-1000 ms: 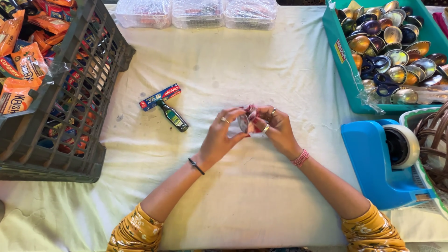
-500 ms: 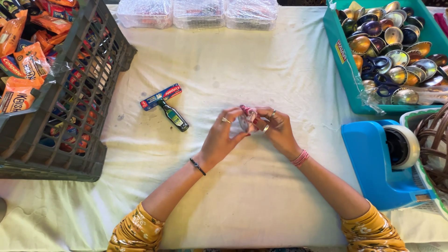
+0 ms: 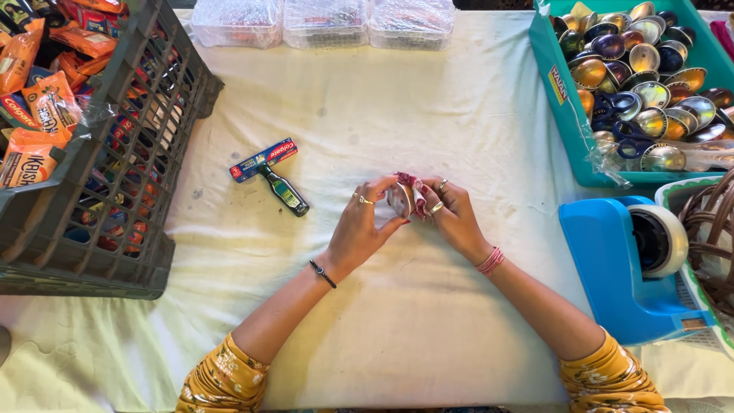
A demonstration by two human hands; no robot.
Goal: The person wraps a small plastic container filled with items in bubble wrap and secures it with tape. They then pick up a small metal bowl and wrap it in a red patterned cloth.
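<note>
I have both hands meeting near the middle of the cloth-covered table [image 3: 459, 99]. My left hand [image 3: 365, 226] pinches a small clear-wrapped packet [image 3: 401, 200] with thumb and fingertips, and my right hand [image 3: 453, 214] is closed on its other side, where a bit of pink wrapping sticks up; the packet is held just above the cloth. Left of my hands, well apart from them, a small dark bottle [image 3: 284, 193] lies touching a blue and red carton [image 3: 263, 160]. A dark grey crate [image 3: 115, 176] of orange snack packs fills the table's left edge. At the far right corner sits a teal tray [image 3: 562, 115] of shiny foil cups, and a blue tape dispenser [image 3: 612, 268] stands at the right edge.
</note>
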